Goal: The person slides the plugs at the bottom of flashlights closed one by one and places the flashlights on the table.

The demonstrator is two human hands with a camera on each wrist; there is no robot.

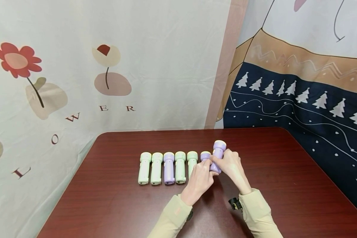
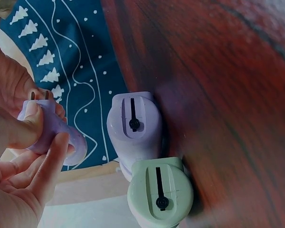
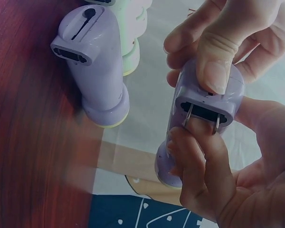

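Both hands hold a purple flashlight (image 1: pixel 218 150), tilted above the right end of a row of flashlights. My left hand (image 1: pixel 200 177) pinches its tail end, the thumb pressed on it in the right wrist view. Around the body, my right hand (image 1: pixel 232 162) grips with curled fingers. Two metal plug prongs (image 3: pixel 217 123) stick out of the tail, and a right fingertip lies against them. Just left of the held one, another purple flashlight (image 3: pixel 97 66) lies on the table, partly hidden by the left hand in the head view.
Farther left in the row lie several green flashlights (image 1: pixel 179 168) and a purple flashlight (image 1: pixel 169 168). They rest side by side on the dark red wooden table (image 1: pixel 116 205). Behind the table hang a pale flower-print curtain (image 1: pixel 166 66) and a navy tree-print cloth (image 1: pixel 285 109).
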